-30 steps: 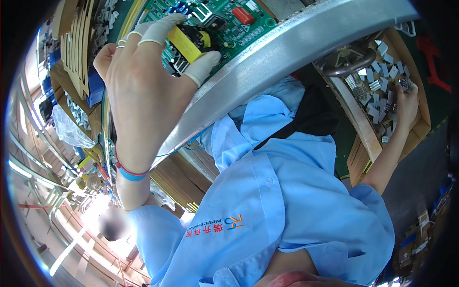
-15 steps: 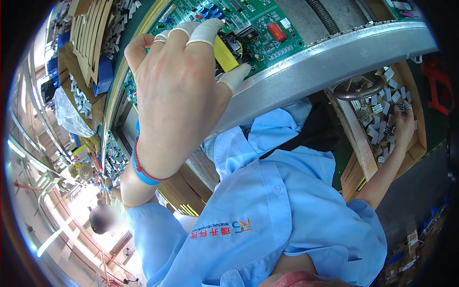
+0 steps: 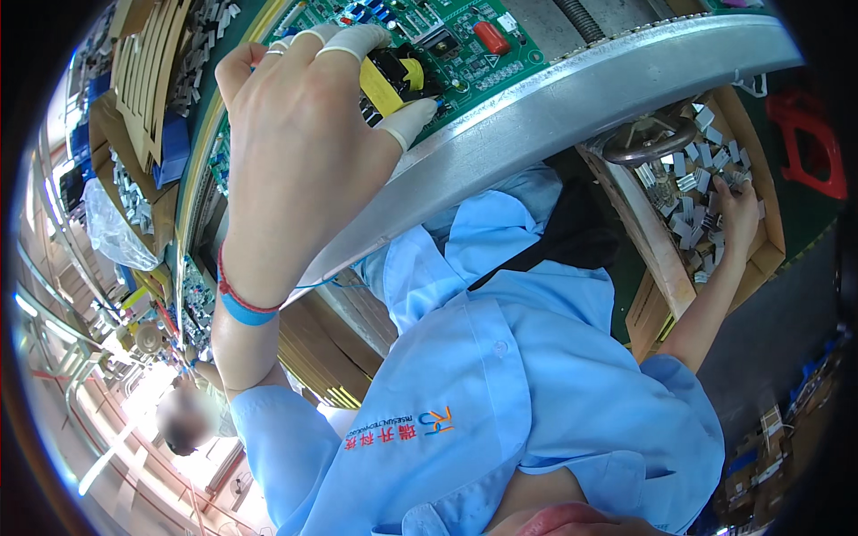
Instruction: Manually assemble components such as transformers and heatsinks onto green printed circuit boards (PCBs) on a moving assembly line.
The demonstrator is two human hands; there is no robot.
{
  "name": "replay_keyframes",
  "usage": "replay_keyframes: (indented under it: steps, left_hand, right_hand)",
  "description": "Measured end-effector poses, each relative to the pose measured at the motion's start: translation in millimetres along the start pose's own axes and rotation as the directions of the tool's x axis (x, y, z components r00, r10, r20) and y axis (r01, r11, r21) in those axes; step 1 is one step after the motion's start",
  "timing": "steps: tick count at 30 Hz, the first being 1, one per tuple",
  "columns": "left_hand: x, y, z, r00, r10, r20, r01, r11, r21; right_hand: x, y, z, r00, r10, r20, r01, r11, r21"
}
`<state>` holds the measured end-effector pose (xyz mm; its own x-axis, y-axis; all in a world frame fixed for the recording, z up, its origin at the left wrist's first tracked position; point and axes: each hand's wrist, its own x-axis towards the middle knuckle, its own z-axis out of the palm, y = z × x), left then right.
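My left hand (image 3: 304, 143) is over a green circuit board (image 3: 474, 67), white finger cots on its thumb and some fingers. Thumb and index finger close on opposite sides of a yellow-and-black transformer (image 3: 393, 82) seated on the board. The other fingertips rest behind it, partly hidden by the hand. Off to the right, my right hand (image 3: 738, 214) reaches into a cardboard box (image 3: 770, 241) of loose silvery metal pieces that look like small heat sinks (image 3: 688, 183). Its fingers are apart and touch the pieces; nothing is plainly held.
A curved metal rail (image 3: 500, 125) edges the bench between me and the board. Below it, a dark round handwheel (image 3: 648, 143) stands near the box. A red plastic frame (image 3: 809, 143) lies farther right. Slotted cardboard (image 3: 147, 80) and a clear bag (image 3: 116, 228) are at left.
The whole scene has shifted slightly left and up in the picture. Against the board and the box, both hands stay nearly in the same places.
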<state>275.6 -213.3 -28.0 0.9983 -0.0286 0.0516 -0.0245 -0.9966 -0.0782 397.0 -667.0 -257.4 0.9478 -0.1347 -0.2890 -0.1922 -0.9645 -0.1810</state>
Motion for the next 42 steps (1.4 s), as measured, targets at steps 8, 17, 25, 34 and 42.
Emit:
replay_keyframes:
  steps: [8,17,25,34,42]
  left_hand:
    - [10.9,-6.9,-4.2,0.967,0.249,0.043,-0.249,0.968,-0.018]
    - [17.9,-7.0,-9.1,0.952,0.288,0.107,-0.289,0.957,-0.01]
    - [16.1,-11.6,-9.4,0.957,0.272,0.101,-0.272,0.962,-0.016]
    - [8.4,-8.4,2.4,0.995,0.043,0.094,-0.033,0.994,-0.105]
    - [14.4,5.8,-7.2,0.982,0.149,0.118,-0.145,0.988,-0.044]
  right_hand:
    - [2.4,6.7,7.1,0.999,-0.019,-0.029,0.019,1.0,0.002]
    - [5.2,4.9,8.0,1.0,0.003,-0.014,-0.003,1.0,0.006]
    - [5.5,-4.7,6.3,1.0,0.011,-0.002,-0.011,1.0,-0.015]
    - [10.8,2.2,6.2,1.0,0.02,0.022,-0.019,0.999,-0.04]
    - [11.6,3.1,9.9,1.0,0.014,0.011,-0.013,0.999,-0.048]
